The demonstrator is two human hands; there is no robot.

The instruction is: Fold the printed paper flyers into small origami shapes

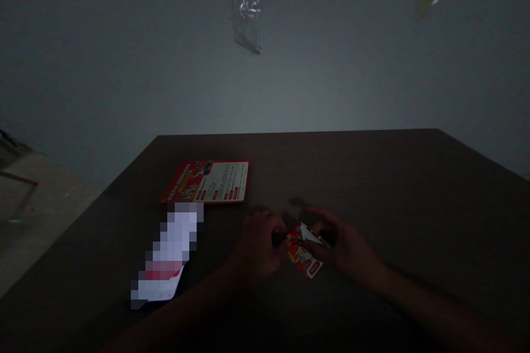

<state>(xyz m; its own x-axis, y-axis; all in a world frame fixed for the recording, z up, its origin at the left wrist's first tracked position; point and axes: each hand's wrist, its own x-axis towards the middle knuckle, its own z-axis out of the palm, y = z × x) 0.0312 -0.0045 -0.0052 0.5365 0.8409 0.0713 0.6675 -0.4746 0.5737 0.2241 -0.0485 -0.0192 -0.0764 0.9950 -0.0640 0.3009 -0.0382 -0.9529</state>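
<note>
Between my hands is a small folded leaflet (301,249), printed in red, yellow and white. It is tilted, and a white flap shows at its upper right. My right hand (342,240) grips its right side, with the thumb lying across the front. At the left edge of the leaflet, my left hand (259,245) is closed, its thumb and forefinger pinching there. Dim light and shadow hide most of the fingertips.
On the dark wooden table (364,171), a red and white printed sheet (226,182) lies towards the back left. In front of it is a lit phone (168,253) with a blurred-out screen. Behind the table stands a grey wall (314,83) with clear and yellowish tape on it.
</note>
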